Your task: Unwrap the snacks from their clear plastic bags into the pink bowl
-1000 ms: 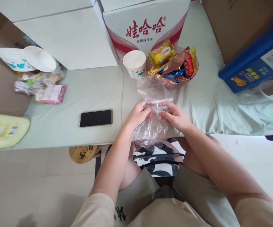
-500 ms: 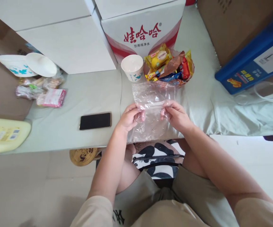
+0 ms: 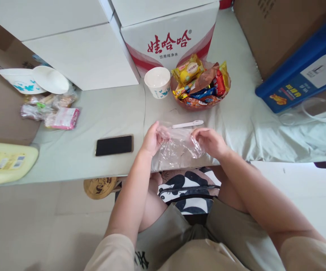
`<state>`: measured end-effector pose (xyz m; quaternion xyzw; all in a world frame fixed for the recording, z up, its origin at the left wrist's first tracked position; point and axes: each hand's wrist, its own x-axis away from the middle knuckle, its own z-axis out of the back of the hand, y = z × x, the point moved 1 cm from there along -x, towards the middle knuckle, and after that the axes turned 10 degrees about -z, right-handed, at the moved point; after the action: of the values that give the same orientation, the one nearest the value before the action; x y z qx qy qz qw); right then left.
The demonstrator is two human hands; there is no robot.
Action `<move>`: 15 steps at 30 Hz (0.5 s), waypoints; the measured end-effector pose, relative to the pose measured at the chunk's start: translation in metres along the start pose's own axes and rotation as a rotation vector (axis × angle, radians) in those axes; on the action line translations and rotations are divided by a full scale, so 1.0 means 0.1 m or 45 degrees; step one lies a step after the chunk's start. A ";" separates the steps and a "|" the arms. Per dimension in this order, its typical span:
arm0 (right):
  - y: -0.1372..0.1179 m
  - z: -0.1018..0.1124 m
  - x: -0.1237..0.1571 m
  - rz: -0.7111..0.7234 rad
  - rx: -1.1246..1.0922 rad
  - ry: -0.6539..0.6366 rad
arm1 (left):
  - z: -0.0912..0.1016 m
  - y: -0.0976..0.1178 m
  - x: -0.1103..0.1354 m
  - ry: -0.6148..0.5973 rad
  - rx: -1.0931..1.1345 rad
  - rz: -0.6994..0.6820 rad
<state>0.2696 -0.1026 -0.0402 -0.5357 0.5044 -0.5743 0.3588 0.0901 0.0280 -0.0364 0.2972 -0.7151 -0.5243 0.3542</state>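
Observation:
A clear plastic bag is stretched between both hands near the table's front edge. My left hand is closed on its left side, and my right hand grips its right side with bent fingers. Just beyond the bag, a white plastic stick-like piece with a small hole at one end lies on the cloth. Farther back stand a white paper cup with blue-green print and a reddish bowl filled with wrapped snacks.
A black phone lies left of my hands. White boxes line the back. Paper bowls and packaged food sit far left, by a pale yellow jug. On the right are a blue container and a clear plastic cup.
The bag's far part has been drawn back toward me and gathered between my hands. The bowl's front and the white piece now show uncovered.

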 end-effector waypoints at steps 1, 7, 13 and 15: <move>-0.01 0.00 0.00 0.033 0.086 0.030 | 0.00 -0.02 -0.01 -0.006 -0.069 -0.016; -0.01 -0.05 0.00 0.167 0.489 0.305 | -0.03 -0.04 0.01 -0.162 -0.323 -0.159; 0.12 -0.03 -0.06 0.171 0.174 0.355 | -0.06 0.01 0.06 -0.151 -0.042 -0.132; 0.13 -0.03 -0.08 0.166 0.046 0.341 | -0.06 0.03 0.07 -0.142 0.057 -0.112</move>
<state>0.2668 -0.0976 -0.0545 -0.4139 0.5711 -0.6251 0.3344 0.0913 0.0202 -0.0307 0.3066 -0.7314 -0.5390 0.2838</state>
